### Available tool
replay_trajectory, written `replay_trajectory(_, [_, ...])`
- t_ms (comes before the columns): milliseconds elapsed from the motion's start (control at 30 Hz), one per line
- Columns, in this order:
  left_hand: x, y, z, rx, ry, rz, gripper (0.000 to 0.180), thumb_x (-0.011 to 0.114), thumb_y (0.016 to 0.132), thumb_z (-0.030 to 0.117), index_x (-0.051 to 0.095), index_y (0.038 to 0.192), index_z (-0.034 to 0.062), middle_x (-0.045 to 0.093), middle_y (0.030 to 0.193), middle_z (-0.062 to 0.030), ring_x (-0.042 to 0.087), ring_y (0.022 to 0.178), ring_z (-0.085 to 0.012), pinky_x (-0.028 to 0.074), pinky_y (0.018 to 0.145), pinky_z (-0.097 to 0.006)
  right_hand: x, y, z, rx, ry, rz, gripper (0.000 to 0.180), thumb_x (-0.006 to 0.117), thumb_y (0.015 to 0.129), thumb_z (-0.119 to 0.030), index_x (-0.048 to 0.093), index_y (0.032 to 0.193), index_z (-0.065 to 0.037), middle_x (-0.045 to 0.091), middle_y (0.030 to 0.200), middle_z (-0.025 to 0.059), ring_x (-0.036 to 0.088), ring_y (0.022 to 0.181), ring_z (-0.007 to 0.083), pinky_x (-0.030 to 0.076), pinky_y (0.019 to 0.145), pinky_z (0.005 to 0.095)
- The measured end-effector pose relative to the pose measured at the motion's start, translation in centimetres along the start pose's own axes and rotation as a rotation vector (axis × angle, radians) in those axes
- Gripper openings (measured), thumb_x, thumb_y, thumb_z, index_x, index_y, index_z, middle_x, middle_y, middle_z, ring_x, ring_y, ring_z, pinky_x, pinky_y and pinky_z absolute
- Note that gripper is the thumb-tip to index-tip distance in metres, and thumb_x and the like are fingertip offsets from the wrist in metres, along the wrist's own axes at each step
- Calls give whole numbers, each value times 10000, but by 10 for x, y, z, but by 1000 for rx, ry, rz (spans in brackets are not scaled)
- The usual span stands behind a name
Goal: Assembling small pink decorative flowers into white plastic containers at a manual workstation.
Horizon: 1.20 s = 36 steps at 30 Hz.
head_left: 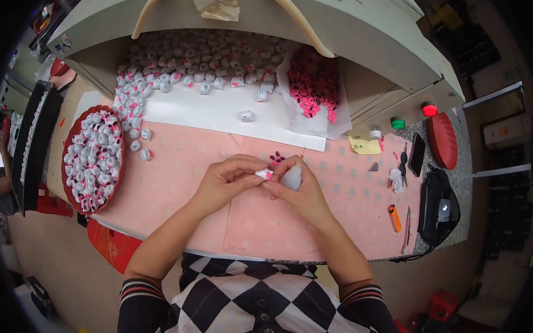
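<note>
A small white rounded piece with a pink part (265, 174) is pinched between the thumb and fingers of my left hand (228, 179). Close beside it, my right hand (306, 194) is closed around a whitish, translucent small bottle (291, 178); its thumb and fingertips come up to the white piece. A thin tip sticks out above the right fingers. Just beyond my hands, several tiny pink-and-black pieces (277, 158) lie on the pink mat (191, 211). The undersides of both hands are hidden.
A red tray (124, 167) heaped with white pieces stands at left. Many more white pieces (196, 62) fill the grey cabinet (361, 25), beside a pile of pink pieces (313, 84) on paper. An orange lighter (394, 218), a knife (407, 235) and a black pouch (439, 209) lie right.
</note>
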State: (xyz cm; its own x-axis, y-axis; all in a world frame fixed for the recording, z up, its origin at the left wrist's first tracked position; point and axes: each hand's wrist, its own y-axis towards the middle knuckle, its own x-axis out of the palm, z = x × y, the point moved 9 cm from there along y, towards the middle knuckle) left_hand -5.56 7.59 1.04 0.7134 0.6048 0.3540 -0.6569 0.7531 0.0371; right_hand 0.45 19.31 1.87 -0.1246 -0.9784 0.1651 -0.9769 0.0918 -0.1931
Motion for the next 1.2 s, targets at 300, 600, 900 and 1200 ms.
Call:
replay_trajectory(300, [7, -1, -4, -61, -77, 26, 235, 607, 875, 6, 573, 1105, -29, 586, 1184, -144, 583, 1084, -208, 488, 938, -344, -2, 1, -12, -142, -71, 13, 255, 712, 787, -6, 555, 987, -28, 578, 966, 42, 579, 806, 93, 505, 671, 242])
replay_trajectory(600, [-2, -7, -7, -155, -122, 18, 213, 616, 871, 8, 596, 1081, -20, 614, 1131, -124, 598, 1054, -193, 492, 932, -340, 7, 3, -2, -61, 94, -17, 227, 706, 779, 17, 564, 951, -25, 596, 933, 55, 594, 769, 113, 503, 664, 247])
replay_trajectory(900, [-60, -43, 90, 122, 296, 427, 217, 617, 853, -20, 604, 1069, -4, 629, 1052, -68, 606, 973, -147, 493, 859, -272, -3, -3, -11, -14, 65, -32, 227, 507, 959, -200, 552, 1080, -13, 622, 901, 91, 599, 757, 124, 495, 614, 246])
replay_trajectory(1200, [-83, -64, 175, 477, 1176, 769, 389, 685, 799, 31, 573, 1171, 44, 573, 1144, -107, 540, 1058, -230, 443, 866, -319, -19, 1, -27, -220, -171, 170, 161, 615, 880, -47, 511, 997, -11, 628, 920, 59, 561, 806, 78, 452, 720, 223])
